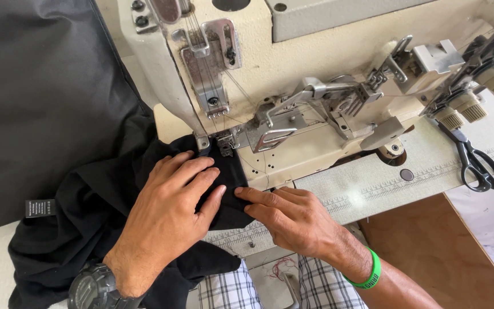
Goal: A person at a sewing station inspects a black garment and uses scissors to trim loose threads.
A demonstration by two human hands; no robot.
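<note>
Under the presser foot of the cream sewing machine, black fabric is bunching at the desk's left. Left hand is lying open and flat, pressing it down; right hand, fingers extended, is pinning the hem edge. Fingertips are sitting near the needle, risking a prick; loose folds could snag. Scissors are lying well right.

Much of the black knit fabric is covered by the left hand and cut off at the lower edge. The needle tip under the cream industrial sewing machine cannot be made out. The small black sewn-in label bears print too small to be read.
</note>
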